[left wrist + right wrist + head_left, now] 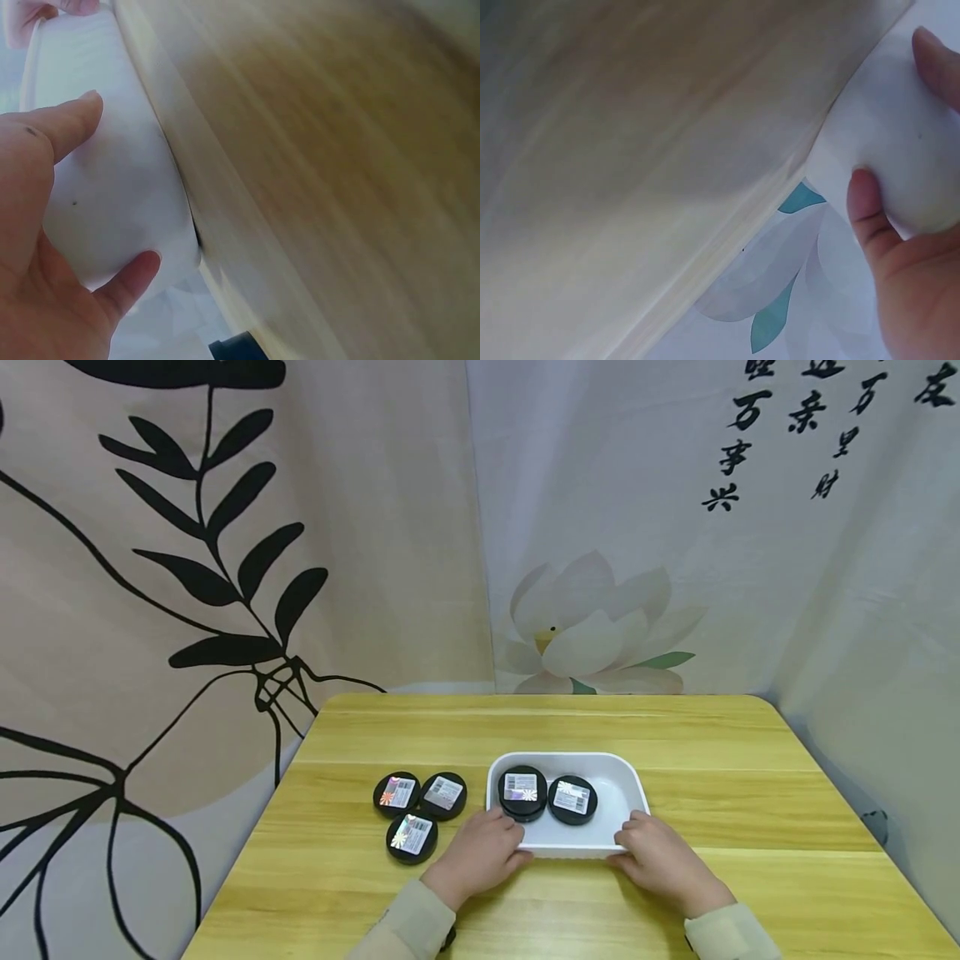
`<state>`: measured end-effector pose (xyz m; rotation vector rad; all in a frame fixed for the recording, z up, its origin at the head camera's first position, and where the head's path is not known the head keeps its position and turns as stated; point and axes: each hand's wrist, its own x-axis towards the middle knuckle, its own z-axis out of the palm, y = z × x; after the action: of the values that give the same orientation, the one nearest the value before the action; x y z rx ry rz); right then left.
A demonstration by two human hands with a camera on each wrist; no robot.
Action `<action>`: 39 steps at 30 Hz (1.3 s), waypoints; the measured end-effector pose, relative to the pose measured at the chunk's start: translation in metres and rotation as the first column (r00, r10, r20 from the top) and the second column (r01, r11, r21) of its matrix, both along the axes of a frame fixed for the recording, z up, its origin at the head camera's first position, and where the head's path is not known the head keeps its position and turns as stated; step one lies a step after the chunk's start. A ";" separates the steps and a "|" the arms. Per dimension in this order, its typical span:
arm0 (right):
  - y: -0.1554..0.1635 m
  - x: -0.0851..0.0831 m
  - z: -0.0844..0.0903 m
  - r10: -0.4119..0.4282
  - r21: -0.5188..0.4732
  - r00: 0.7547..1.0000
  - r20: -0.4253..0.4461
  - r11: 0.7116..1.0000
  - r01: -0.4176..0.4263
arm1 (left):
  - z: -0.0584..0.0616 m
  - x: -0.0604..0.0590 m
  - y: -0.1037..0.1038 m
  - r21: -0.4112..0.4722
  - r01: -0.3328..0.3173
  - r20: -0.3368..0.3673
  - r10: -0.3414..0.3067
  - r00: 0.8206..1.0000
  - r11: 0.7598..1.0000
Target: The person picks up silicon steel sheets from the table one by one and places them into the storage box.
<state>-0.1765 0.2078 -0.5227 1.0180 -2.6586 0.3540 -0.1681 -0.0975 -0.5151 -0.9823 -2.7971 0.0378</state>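
A white rectangular tray (622, 785) sits on the wooden table, its near side towards me. My left hand (487, 852) grips the tray's near left corner, thumb against the outer wall in the left wrist view. At the near right corner my right hand (663, 864) holds the tray in the same way, thumb and a finger on the white wall (900, 127) in the right wrist view. Inside the tray's left part lie flat round black containers with labels: a stack (521, 792) at the left and a container (572, 800) beside it.
Left of the tray, three more round black containers stand close together on the table: one at the back left (396, 794), another at the back right (444, 796) and a nearer one (412, 837). A printed curtain (405, 527) hangs behind the wooden table (750, 793).
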 end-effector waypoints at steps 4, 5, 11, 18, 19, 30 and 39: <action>0.000 0.000 -0.001 -0.009 0.005 1.000 0.002 1.000 0.009 | 0.000 0.000 0.001 0.006 -0.008 0.019 0.008 1.000 1.000; 0.000 0.000 0.000 -0.009 0.007 1.000 0.005 1.000 0.009 | 0.001 0.000 0.001 0.005 -0.011 0.023 0.011 1.000 1.000; 0.000 0.000 0.001 -0.016 -0.003 1.000 0.009 1.000 0.016 | 0.001 -0.001 0.000 0.012 -0.009 0.030 0.009 0.999 1.000; -0.002 0.001 -0.002 -0.011 -0.006 1.000 0.013 1.000 0.012 | 0.000 -0.001 -0.003 0.026 -0.013 0.059 0.011 0.998 1.000; -0.002 0.001 -0.002 -0.014 -0.007 1.000 0.011 1.000 0.015 | 0.000 -0.001 -0.003 0.029 -0.011 0.060 0.010 0.998 1.000; -0.001 0.000 -0.005 -0.036 0.006 0.999 -0.017 0.999 0.036 | 0.005 -0.003 -0.004 0.057 -0.002 0.036 0.000 0.999 0.998; -0.001 -0.001 -0.005 -0.030 0.014 1.000 -0.001 0.999 0.030 | 0.019 -0.004 -0.009 0.102 -0.001 -0.003 0.001 1.000 0.995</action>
<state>-0.1777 0.2067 -0.5282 0.9813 -2.6758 0.3292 -0.1718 -0.1065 -0.4966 -0.9559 -2.7657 -0.1021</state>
